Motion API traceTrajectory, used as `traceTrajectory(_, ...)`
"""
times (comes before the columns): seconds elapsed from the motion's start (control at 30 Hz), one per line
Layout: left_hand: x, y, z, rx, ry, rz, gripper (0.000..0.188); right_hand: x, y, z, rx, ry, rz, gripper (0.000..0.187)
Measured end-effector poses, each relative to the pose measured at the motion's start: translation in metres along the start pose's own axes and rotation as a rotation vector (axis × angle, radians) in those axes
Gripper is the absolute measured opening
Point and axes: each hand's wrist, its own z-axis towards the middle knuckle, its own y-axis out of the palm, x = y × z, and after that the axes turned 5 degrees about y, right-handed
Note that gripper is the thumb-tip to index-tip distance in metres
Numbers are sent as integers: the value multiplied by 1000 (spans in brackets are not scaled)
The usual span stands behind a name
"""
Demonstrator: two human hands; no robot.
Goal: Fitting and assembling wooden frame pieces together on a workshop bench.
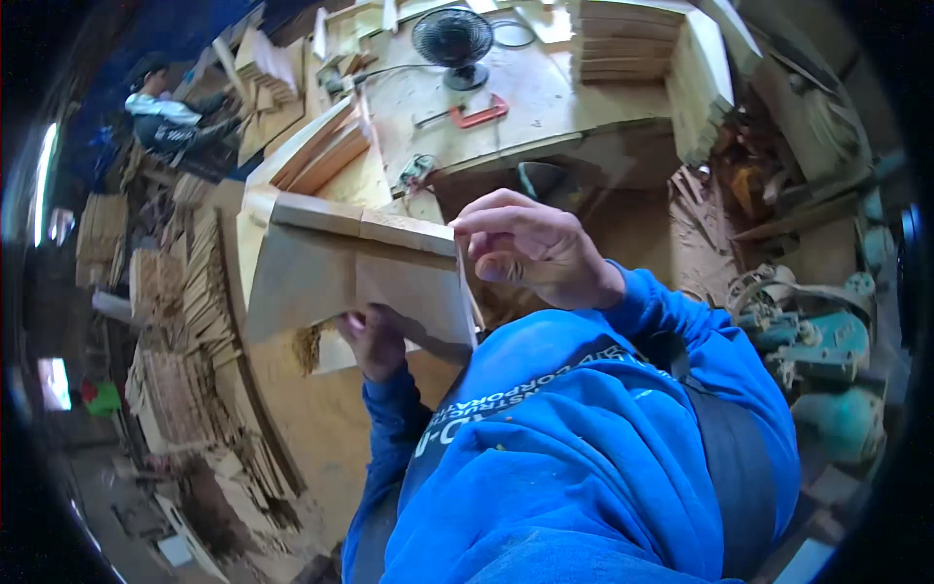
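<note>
A flat wooden board (404, 292) with a thick, light top edge made of two pieces stands tilted in front of my chest. My left hand (377, 343) is closed on its lower part, fingers bent against the wood. At the board's right upper corner is my right hand (545, 248), its fingers loosely curved and apart, the index fingertip touching the edge. The right palm has nothing in it. Behind the board, a stack of angled wooden pieces (326, 151) lies on the bench.
On the far worktable (545, 117) are a black fan (452, 44), a red clamp (480, 112) and stacked boards (628, 44). Wood stacks (180, 399) line the left. Green machinery (827, 350) stands at the right. Another person (170, 112) sits at the far left.
</note>
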Motion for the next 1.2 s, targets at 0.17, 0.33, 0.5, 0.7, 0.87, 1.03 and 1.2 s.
traceTrajectory(0.17, 0, 28, 34, -30, -265, -239, 58, -26, -15, 15, -141, 56, 140, 38)
traceTrajectory(0.33, 1, 82, 40, 15, -184, -18, 65, -26, -22, 26, -173, -28, 44, 34)
traceTrajectory(0.5, -4, 75, 30, 279, -374, -351, 70, -17, -26, 26, -189, -35, 95, 29)
traceTrajectory(0.7, 5, 79, 28, 169, -167, -16, 79, -7, -14, 25, -148, -42, 301, 19)
traceTrajectory(0.87, 10, 65, 29, -3, -132, -146, 87, -7, 1, 24, -223, -65, 307, 20)
traceTrajectory(1.03, 4, 47, 30, 101, -178, -221, 78, -2, 19, 25, -157, 10, 243, 29)
traceTrajectory(1.2, 9, 25, 29, 68, -193, -285, 70, 4, 31, 31, -204, -5, 200, 31)
